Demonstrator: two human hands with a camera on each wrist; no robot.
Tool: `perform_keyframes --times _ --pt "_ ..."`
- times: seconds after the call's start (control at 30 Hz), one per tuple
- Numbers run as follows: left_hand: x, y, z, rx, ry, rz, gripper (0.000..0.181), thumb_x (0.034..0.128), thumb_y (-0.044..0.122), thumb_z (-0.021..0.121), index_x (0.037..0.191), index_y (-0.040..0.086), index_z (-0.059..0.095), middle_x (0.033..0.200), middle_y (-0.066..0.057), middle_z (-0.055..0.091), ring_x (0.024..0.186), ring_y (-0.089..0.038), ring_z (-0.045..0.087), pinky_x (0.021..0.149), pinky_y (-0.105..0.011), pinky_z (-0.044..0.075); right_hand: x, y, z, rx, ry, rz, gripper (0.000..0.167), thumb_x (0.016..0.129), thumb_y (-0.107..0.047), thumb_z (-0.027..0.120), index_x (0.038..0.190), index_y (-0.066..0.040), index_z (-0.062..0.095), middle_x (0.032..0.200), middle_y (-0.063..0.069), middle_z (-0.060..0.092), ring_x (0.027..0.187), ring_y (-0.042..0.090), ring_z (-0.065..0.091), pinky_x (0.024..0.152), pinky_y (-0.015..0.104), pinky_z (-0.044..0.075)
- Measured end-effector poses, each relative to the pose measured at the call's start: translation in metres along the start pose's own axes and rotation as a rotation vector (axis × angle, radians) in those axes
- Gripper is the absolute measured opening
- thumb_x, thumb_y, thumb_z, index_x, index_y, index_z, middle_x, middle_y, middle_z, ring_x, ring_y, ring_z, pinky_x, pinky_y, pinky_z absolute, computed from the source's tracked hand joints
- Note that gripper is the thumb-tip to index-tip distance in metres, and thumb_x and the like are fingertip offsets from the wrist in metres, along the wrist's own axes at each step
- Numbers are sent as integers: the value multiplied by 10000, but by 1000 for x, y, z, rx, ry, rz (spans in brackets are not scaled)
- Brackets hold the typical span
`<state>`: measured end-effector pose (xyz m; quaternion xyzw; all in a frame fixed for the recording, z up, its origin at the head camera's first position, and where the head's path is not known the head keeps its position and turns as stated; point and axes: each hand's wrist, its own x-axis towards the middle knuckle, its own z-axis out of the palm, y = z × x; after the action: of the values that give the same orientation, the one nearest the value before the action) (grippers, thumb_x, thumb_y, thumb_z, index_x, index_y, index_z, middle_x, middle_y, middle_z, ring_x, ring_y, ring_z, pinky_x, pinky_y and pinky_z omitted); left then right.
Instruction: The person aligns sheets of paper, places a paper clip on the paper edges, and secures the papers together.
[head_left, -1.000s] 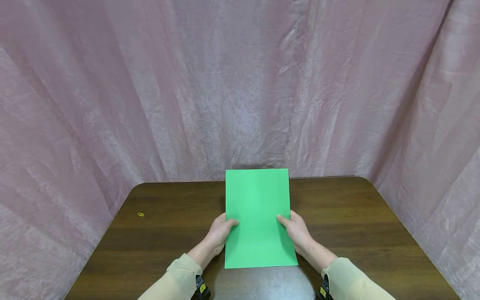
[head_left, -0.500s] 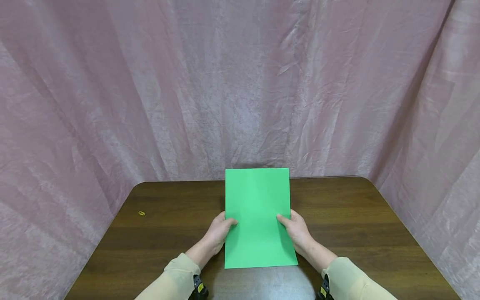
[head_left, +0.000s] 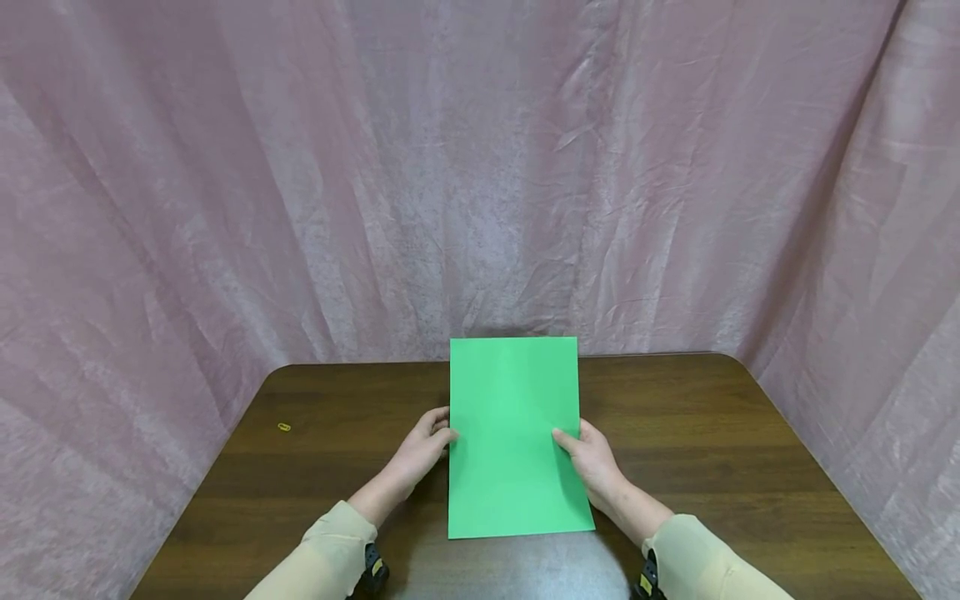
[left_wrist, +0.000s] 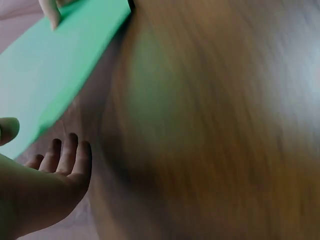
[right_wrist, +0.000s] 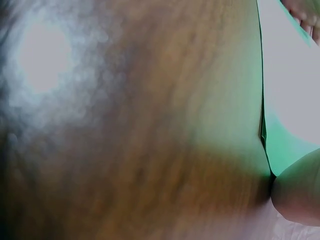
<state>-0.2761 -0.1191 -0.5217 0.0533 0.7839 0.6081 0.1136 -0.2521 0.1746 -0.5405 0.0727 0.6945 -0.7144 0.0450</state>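
A plain green sheet of paper [head_left: 513, 433] stands over the middle of the table, held up from it. My right hand [head_left: 592, 458] grips its right edge, thumb on the front face and fingers hidden behind. At the left edge is my left hand [head_left: 420, 447], its thumb tip just by the paper's border. In the left wrist view, the loosely spread fingers [left_wrist: 67, 157] lie below the sheet [left_wrist: 55, 70], apart from it, with the thumb on the other side. The right wrist view shows part of my right hand [right_wrist: 300, 192] at the sheet's corner.
A small yellow paper clip [head_left: 284, 427] lies at the left on the brown wooden table [head_left: 697, 433]. Pink curtains [head_left: 480, 183] hang behind the table and along its sides. A dark band with a camera [head_left: 372, 569] sits on my left wrist.
My left hand has loosened from the paper and drawn back to the left, its fingers now at the edge. The right hand and the paper stay nearly where they were.
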Motion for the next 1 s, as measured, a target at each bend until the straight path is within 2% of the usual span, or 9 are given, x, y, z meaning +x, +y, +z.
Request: perform_keyframes --times 0.13,0.2,0.3,0.43,0.53,0.67,0.83,1.0 --pt "-1 -3 -17 138 23 95 571 1064 233 507 1577 54 331 1483 -170 480 1347 -339 480 1078 -566 415 -1 -1 1 8 -1 -4 352 1049 -175 601 1358 -6 575 1089 129 701 873 248 686 720 386 566" --pt "-1 -4 -26 236 45 119 579 1075 257 489 1600 93 309 1527 -152 447 1386 -340 444 1106 -576 382 -1 -1 1 10 -4 -7 360 1049 -176 601 1366 -9 573 1102 133 699 881 250 685 724 387 564" --pt "-3 -6 -39 436 72 151 617 1080 311 483 1631 142 262 1603 -140 362 1448 -351 367 1141 -600 326 -2 -2 1 5 -6 -12 370 1051 -181 598 1379 -11 568 1121 141 692 892 253 681 729 386 561" --pt "-6 -10 -53 759 111 206 658 1070 351 509 1641 153 247 1642 -156 304 1489 -401 286 1182 -650 195 -3 -2 1 5 -3 -18 373 1051 -177 597 1382 -6 568 1135 144 690 901 255 680 733 386 560" --pt "-7 -16 -61 929 142 235 675 1065 397 521 1636 142 266 1646 -182 287 1502 -431 237 1181 -688 91 -3 -2 1 8 3 -18 367 1050 -171 600 1376 -5 575 1128 139 698 897 256 684 731 386 563" --pt "-8 -24 -71 1025 171 216 707 1056 487 504 1632 141 283 1649 -217 256 1511 -451 188 1163 -715 31 -4 -2 1 9 3 -12 363 1050 -167 599 1377 -11 578 1109 137 704 889 263 692 726 390 572" --pt "-12 -32 -87 1071 180 147 727 1059 539 468 1636 149 263 1662 -227 203 1520 -457 148 1163 -714 -3 -4 -2 1 9 -6 -8 366 1051 -162 593 1383 -11 571 1090 138 703 885 269 695 722 396 577" --pt "-19 -36 -106 1093 188 112 737 1060 542 463 1627 107 281 1659 -257 169 1511 -489 129 1149 -733 -6 -5 -3 1 14 -7 -10 367 1048 -149 594 1386 -7 569 1086 137 702 880 266 696 722 392 577"
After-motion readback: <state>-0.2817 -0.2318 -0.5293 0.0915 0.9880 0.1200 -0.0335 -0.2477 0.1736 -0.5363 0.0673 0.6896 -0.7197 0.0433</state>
